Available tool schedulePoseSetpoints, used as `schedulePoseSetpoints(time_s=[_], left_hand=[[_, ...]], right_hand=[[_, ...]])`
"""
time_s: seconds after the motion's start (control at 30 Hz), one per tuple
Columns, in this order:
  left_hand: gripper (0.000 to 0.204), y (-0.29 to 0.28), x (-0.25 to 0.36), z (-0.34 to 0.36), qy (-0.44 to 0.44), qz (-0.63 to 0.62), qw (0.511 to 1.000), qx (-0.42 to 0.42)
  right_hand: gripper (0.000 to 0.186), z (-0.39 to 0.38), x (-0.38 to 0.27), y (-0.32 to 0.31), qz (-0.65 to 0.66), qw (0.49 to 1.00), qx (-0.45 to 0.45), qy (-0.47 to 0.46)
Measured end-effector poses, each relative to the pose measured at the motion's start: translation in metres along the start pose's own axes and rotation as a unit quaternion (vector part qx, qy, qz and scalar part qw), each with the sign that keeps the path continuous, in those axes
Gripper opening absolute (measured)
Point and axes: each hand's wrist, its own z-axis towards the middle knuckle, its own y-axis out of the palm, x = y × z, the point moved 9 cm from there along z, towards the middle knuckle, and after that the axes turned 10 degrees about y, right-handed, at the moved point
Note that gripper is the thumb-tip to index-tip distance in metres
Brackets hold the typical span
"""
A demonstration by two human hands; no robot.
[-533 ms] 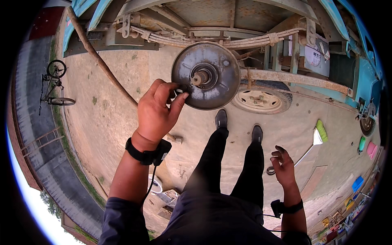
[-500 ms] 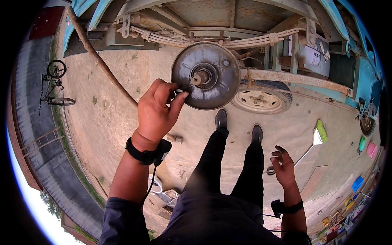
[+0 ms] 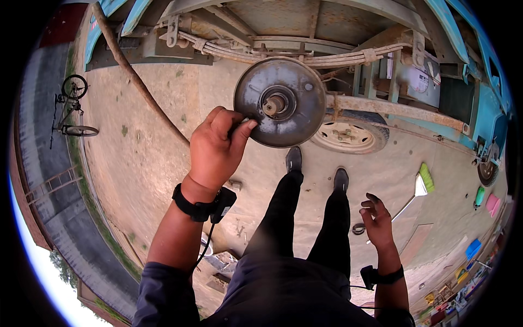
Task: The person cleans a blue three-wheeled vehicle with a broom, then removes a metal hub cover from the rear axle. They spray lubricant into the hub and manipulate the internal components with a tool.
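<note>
The bare left hand (image 3: 217, 147) brings thumb and fingers together at the lower-left face of a round, dark grey metal drum (image 3: 302, 120); whether something small sits between the fingertips is hidden. A short brown metal shaft (image 3: 273, 106) juts from the drum's centre. Rusty, layered metal leaf springs (image 3: 343, 60) run above it. The bare right hand (image 3: 379, 228) hangs well apart, fingers loosely curled, near a green-bristled, white-headed broom (image 3: 426, 180). A long brown wooden pole (image 3: 133, 76) slants at left.

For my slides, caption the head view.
Left hand at a metal disc below the leaf spring of a blue vehicle; right hand apart.
</note>
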Motion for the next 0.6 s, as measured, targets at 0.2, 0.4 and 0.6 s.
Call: schedulePoseSetpoints(time_s=[0.2,0.4,0.6], left_hand=[[0.018,-0.003,0.010,0.007,0.084,0.076,0.994,-0.009],[0.032,-0.001,-0.031,-0.021,-0.101,-0.131,0.986,0.022],[0.056,0.022,-0.067,-0.054,-0.172,-0.197,0.965,0.032]], right_hand=[[0.048,0.003,-0.010,0.004,0.006,1.000,-0.007,-0.011],[0.049,0.008,-0.052,0.008,0.007,0.999,-0.020,-0.048],[0.043,-0.007,-0.204,0.004,-0.078,0.954,0.067,-0.281]])
